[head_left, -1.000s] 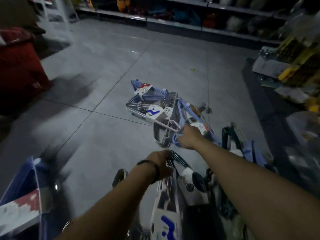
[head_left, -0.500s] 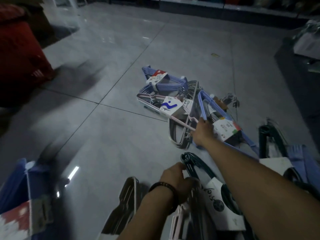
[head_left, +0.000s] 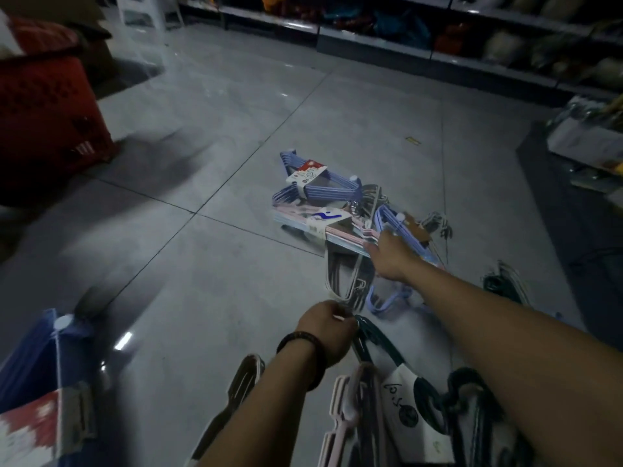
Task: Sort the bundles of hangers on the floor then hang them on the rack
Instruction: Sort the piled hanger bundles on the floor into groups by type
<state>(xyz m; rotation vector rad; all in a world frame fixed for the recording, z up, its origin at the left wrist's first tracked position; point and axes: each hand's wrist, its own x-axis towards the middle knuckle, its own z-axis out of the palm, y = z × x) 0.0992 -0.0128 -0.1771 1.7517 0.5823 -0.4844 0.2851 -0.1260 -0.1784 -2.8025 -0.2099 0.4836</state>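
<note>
Several hanger bundles lie in a pile on the grey tiled floor [head_left: 209, 298]: a blue bundle with a red and white label [head_left: 317, 183], a pink and pale blue bundle [head_left: 303, 219], a grey-white bundle [head_left: 340, 274] and another blue bundle [head_left: 408, 227]. My right hand [head_left: 391, 257] reaches onto the pile where the pink and blue bundles meet, with thumb and fingers spread and touching them. My left hand [head_left: 328, 332], with a dark wristband, grips the hooks of a dark green bundle [head_left: 377, 348] that carries a white label, close to me.
A red basket [head_left: 43, 112] stands at the left. Shop shelves [head_left: 438, 45] run along the back and a low display [head_left: 580, 146] lines the right. More bundles lie near me: blue [head_left: 30, 372], brown [head_left: 242, 382], pink [head_left: 340, 416], dark green [head_left: 502, 281].
My right hand has let go of the labelled blue bundle and now lies spread on the pile. My left hand keeps its grip on the dark green bundle. The camera tilted up.
</note>
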